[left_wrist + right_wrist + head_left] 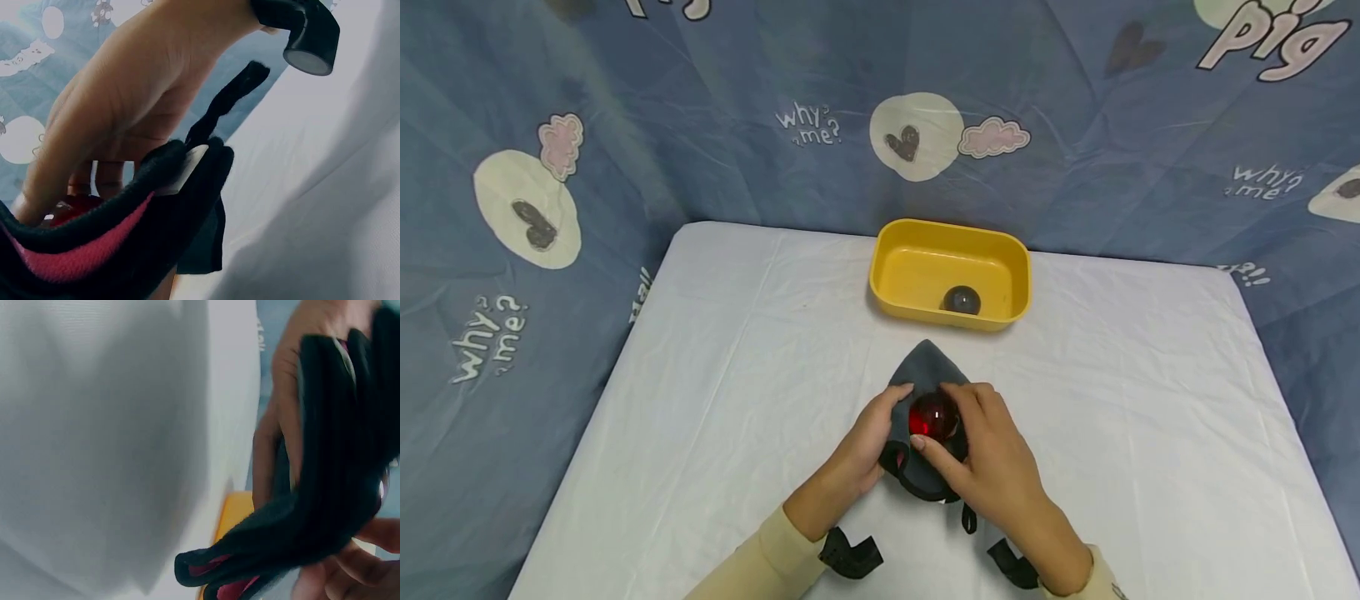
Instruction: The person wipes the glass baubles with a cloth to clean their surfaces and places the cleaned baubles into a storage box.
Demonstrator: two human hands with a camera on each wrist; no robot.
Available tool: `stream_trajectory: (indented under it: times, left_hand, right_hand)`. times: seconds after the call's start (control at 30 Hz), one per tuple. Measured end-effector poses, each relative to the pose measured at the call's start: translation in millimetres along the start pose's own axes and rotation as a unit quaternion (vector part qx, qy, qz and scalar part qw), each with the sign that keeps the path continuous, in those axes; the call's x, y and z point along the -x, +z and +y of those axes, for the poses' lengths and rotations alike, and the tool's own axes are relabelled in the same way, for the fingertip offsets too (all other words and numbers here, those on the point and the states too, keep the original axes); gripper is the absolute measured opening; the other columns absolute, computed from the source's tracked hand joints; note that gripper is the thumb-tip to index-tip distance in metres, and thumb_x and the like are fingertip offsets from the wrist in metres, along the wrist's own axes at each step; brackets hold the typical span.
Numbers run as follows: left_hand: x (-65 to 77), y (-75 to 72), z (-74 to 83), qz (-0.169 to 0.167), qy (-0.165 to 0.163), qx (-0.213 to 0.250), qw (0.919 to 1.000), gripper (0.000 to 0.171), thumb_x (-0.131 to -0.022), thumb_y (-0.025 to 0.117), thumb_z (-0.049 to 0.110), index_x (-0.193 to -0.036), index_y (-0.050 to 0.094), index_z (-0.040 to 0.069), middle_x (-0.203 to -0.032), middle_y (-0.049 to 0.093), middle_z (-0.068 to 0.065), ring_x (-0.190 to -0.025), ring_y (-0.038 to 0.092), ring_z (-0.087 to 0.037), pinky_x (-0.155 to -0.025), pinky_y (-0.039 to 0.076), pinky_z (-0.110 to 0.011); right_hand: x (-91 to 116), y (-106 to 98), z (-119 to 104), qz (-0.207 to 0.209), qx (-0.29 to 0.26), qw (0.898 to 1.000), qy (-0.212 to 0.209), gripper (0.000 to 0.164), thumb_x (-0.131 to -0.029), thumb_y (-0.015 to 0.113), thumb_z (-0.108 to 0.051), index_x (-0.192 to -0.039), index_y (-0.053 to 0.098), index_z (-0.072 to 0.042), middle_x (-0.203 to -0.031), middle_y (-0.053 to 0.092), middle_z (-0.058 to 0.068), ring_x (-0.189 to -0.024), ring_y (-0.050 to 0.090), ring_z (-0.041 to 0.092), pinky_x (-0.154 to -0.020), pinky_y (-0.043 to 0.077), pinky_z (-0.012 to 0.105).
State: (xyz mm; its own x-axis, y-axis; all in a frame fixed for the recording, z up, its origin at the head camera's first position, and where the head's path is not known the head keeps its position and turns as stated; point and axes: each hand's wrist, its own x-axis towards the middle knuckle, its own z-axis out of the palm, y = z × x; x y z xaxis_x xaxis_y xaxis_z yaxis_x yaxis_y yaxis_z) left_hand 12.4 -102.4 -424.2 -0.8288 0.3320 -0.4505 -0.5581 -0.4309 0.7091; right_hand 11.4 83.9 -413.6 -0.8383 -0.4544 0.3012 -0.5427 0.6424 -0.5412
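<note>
My left hand (863, 437) grips the left side of a dark grey-blue cloth piece (927, 362) with a pointed top and black edging. Pink lining (94, 250) shows at its fold in the left wrist view, beside a pale tag (184, 172) and a black loop (228, 97). Against the front of the cloth, a shiny see-through red ball (932, 415) sits between the thumb and fingers of my right hand (1000, 454). The cloth hides most of the ball in the left wrist view.
Just beyond the cloth, a yellow tray (887, 275) stands at the far edge of the white-covered table (760, 350). A dark grey ball (962, 300) lies inside it, near the front wall. Blue printed fabric (730, 125) hangs behind and along the sides.
</note>
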Motion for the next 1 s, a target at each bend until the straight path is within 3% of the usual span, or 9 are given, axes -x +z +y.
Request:
stream_trajectory:
  times: [0.13, 0.3, 0.4, 0.53, 0.7, 0.83, 1.0]
  left_hand:
    - [0.0, 0.1, -0.5, 0.001, 0.003, -0.001, 1.0000, 0.058, -0.110, 0.035, 0.038, -0.150, 0.037, -0.003, -0.137, 0.055, -0.014, -0.110, 0.062, -0.012, -0.090, 0.055, -0.023]
    - [0.5, 0.2, -1.1, 0.000, 0.006, -0.007, 1.0000, 0.058, -0.110, 0.036, 0.039, -0.147, 0.040, -0.005, -0.130, 0.058, -0.013, -0.106, 0.064, -0.011, -0.088, 0.055, -0.023]
    - [0.9, 0.5, -1.7, 0.003, 0.006, -0.008, 0.9999, 0.058, -0.110, 0.036, 0.038, -0.149, 0.037, -0.005, -0.134, 0.056, -0.014, -0.109, 0.063, -0.012, -0.090, 0.055, -0.023]
    - [1.5, 1.2, -1.9, 0.012, 0.003, -0.009, 0.9999, 0.061, -0.110, 0.037, 0.036, -0.155, 0.031, -0.004, -0.148, 0.046, -0.017, -0.125, 0.055, -0.018, -0.098, 0.052, -0.025]
    - [3.1, 2.2, -1.4, 0.024, -0.006, -0.015, 0.9996, 0.066, -0.109, 0.038, 0.036, -0.160, 0.021, -0.003, -0.160, 0.032, -0.019, -0.137, 0.044, -0.024, -0.106, 0.049, -0.030]
    - [4.0, 1.9, -1.5, 0.017, -0.007, -0.014, 0.9997, 0.064, -0.109, 0.038, 0.037, -0.158, 0.026, -0.003, -0.155, 0.039, -0.020, -0.130, 0.052, -0.022, -0.104, 0.051, -0.031]
    - [5.2, 2.2, -1.8, 0.012, -0.001, -0.018, 0.9998, 0.059, -0.110, 0.038, 0.039, -0.149, 0.038, -0.004, -0.139, 0.053, -0.016, -0.114, 0.062, -0.016, -0.096, 0.056, -0.029]
  right_hand:
    - [0.9, 5.5, 0.6, 0.017, 0.039, 0.998, -0.035, 0.075, -0.083, 0.090, -0.039, -0.136, 0.056, 0.002, -0.120, 0.056, 0.016, -0.105, 0.059, 0.028, -0.082, 0.059, 0.040]
    - [2.9, 11.2, 2.9, 0.047, 0.070, 0.994, -0.071, 0.073, -0.079, 0.093, -0.032, -0.131, 0.058, 0.006, -0.114, 0.058, 0.020, -0.097, 0.061, 0.031, -0.078, 0.060, 0.041]
    - [3.9, 12.1, 2.2, 0.046, 0.063, 0.995, -0.057, 0.071, -0.079, 0.094, -0.032, -0.129, 0.058, 0.005, -0.112, 0.058, 0.018, -0.096, 0.061, 0.028, -0.077, 0.060, 0.038]
    - [4.8, 10.9, 1.2, 0.039, 0.042, 0.998, -0.037, 0.070, -0.080, 0.093, -0.034, -0.127, 0.056, 0.002, -0.111, 0.058, 0.014, -0.096, 0.060, 0.024, -0.077, 0.060, 0.036]
    - [4.3, 7.3, 1.0, 0.036, 0.030, 0.998, -0.037, 0.062, -0.088, 0.085, -0.045, -0.123, 0.060, 0.001, -0.105, 0.062, 0.011, -0.092, 0.059, 0.022, -0.073, 0.058, 0.035]
    - [3.7, 5.8, 1.1, 0.036, 0.017, 0.999, -0.035, 0.060, -0.095, 0.074, -0.054, -0.119, 0.064, -0.001, -0.099, 0.063, 0.007, -0.087, 0.056, 0.019, -0.070, 0.055, 0.033]
    - [3.4, 4.3, 0.1, 0.029, 0.009, 0.999, -0.014, 0.059, -0.096, 0.071, -0.057, -0.115, 0.069, -0.001, -0.098, 0.059, 0.004, -0.089, 0.053, 0.017, -0.071, 0.053, 0.033]
